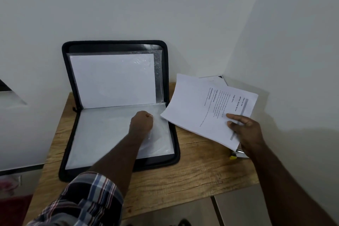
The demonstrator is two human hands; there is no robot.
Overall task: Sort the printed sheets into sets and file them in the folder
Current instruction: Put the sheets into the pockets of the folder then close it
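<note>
1. We judge the filing step to be in hand: the folder [117, 108] lies open on the table [165, 185], its lid propped against the wall, and a set of sheets [207, 110] waits just beside its right edge.
2. Our left hand [141, 123] is curled on the top sleeve [110, 134] of the lower half, near its right edge by the spine. It seems to pinch the plastic, but we cannot tell whether it has one layer or the whole sleeve.
3. Our right hand [245, 132] grips the sheets at their near right corner, thumb on top, fingers beneath. The set is tilted, its far end raised and its left corner over the folder's rim.
4. The upper half already carries a white sheet in its sleeve.
5. More paper lies under the held set on the table's right side; a small yellow thing [233, 157] shows below the right hand.
6. Next, we think, the sleeve mouth must be parted, then the set squared to it and slid in without buckling.
</note>
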